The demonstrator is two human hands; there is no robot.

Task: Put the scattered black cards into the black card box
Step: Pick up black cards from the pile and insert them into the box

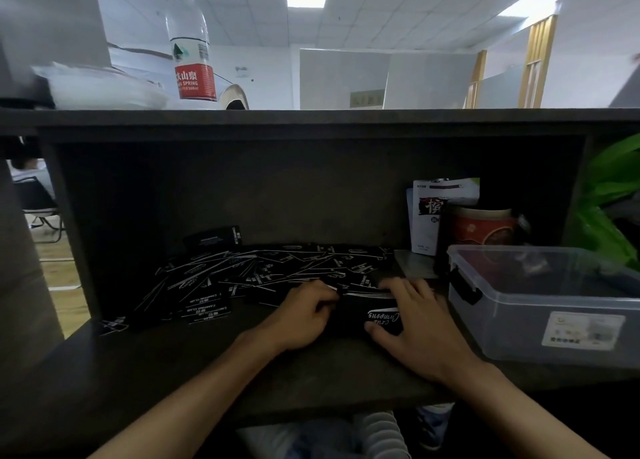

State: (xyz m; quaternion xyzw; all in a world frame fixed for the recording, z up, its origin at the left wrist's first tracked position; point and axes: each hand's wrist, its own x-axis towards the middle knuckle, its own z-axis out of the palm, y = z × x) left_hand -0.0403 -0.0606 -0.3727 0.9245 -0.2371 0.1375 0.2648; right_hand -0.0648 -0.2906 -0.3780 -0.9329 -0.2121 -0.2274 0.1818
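Note:
Several black cards [256,271] with white print lie scattered on the dark desk [173,372], spreading left and back. The black card box [360,315], with white script on its top, lies between my two hands at the front of the pile. My right hand [412,323] holds the box's right side, thumb on its near face and fingers over its far edge. My left hand [304,315] is curled at the box's left end, its fingertips pinched on cards [337,290] at the box's far edge. A second black box piece [213,239] leans at the back.
A clear plastic lidded container [540,299] stands right beside my right hand. Behind it are a red tin [485,230] and a white packet [429,213]. A green plant [609,195] is at far right. On the upper shelf [346,119] stands a water bottle [190,39].

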